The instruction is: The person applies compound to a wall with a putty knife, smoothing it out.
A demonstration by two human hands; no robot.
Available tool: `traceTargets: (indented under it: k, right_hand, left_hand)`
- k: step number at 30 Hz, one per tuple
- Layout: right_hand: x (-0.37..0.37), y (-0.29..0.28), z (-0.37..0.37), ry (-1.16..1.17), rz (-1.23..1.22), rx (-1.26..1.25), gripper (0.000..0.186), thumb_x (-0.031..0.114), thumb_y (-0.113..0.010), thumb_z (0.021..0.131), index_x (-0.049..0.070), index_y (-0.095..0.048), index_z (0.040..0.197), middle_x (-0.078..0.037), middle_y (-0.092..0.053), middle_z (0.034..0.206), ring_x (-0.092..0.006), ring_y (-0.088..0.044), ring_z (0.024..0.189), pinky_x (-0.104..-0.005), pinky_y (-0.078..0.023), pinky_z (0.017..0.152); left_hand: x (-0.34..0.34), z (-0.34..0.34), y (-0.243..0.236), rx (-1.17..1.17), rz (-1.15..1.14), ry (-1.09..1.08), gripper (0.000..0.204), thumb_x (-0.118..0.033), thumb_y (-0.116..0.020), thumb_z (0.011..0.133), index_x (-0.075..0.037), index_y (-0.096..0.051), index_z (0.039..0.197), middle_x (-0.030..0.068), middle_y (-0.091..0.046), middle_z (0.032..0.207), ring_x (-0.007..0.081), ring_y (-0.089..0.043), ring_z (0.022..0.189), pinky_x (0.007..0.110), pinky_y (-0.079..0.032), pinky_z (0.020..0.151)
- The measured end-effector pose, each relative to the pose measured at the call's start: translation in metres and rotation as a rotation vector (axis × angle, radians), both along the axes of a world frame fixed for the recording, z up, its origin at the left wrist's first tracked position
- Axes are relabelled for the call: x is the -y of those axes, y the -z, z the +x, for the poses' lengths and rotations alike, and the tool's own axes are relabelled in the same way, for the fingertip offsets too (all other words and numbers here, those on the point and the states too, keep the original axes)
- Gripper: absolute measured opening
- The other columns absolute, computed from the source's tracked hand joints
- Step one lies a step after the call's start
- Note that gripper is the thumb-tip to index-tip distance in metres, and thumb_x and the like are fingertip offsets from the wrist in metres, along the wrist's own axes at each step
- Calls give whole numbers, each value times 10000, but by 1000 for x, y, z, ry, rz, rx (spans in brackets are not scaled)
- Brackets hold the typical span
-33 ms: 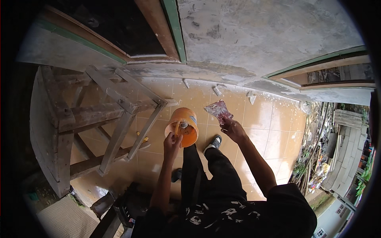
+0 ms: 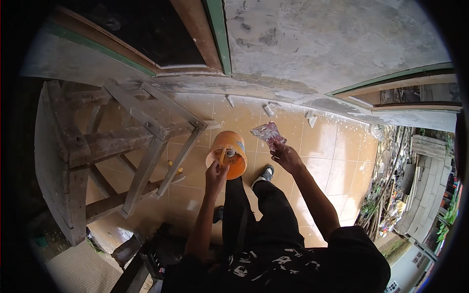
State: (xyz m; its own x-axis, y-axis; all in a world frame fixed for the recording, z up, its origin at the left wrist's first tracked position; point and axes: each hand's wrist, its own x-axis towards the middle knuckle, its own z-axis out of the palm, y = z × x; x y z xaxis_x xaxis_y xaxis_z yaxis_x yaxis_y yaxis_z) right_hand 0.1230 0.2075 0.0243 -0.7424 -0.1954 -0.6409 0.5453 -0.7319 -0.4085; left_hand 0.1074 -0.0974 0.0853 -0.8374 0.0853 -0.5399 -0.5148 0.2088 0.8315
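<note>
My left hand is closed on the handle of an orange bucket, which hangs tilted with its mouth toward me. A pale lump shows inside it, too small to make out. Out to the right, my right hand pinches the lower corner of a flat, reddish packet smeared with white. The packet is held up above the tiled floor, apart from the bucket.
A wooden trestle stands close on my left, its legs splayed toward the bucket. Ahead rises a patchy grey wall with green-edged window frames. White scraps lie along its foot on the tiled floor. Rubble and sticks border the right side.
The bucket and my left hand have shifted very slightly to the right and up. My right hand and the packet look almost unmoved.
</note>
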Motion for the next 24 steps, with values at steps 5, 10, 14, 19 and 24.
traceTargets:
  k: [5,10,14,19,24]
  right_hand:
    - [34,85,-78,50,20,-97,457,373,-637,859,79,-548,1198,-57,-608,1102,-234,-585,972,-371,-462,846]
    - [47,159,-179,213,122,176,283,264,-507,940,97,-555,1163,-50,-632,1082,-213,-598,960,-350,-444,779]
    - [48,187,-244,365,277,247,275,221,-481,952,74,-553,1173,-62,-649,1107,-215,-632,961,-303,-412,670]
    - [54,193,-286,454,322,302,188,178,-545,926,63,-576,1071,-67,-689,981,-213,-679,855,-288,-371,558]
    - [28,194,-320,551,276,312,160,134,-544,920,34,-569,1042,-91,-678,950,-205,-667,836,-277,-368,565]
  left_hand:
    - [-16,-29,88,-219,-76,206,328,-269,-655,837,24,-573,959,133,-607,738,206,-602,644,328,-486,614]
    - [-32,-46,133,-87,-92,249,309,-279,-657,841,5,-546,889,134,-583,705,222,-597,622,339,-481,592]
    - [-46,-49,168,-91,-96,170,293,-259,-660,849,-12,-504,820,114,-542,660,204,-554,578,328,-464,555]
    - [-42,-38,194,-17,-121,103,269,-243,-657,861,-22,-507,833,76,-528,651,153,-491,557,307,-440,541]
    - [-56,-30,203,30,-127,60,262,-238,-651,860,-17,-510,859,89,-542,685,166,-517,589,309,-452,561]
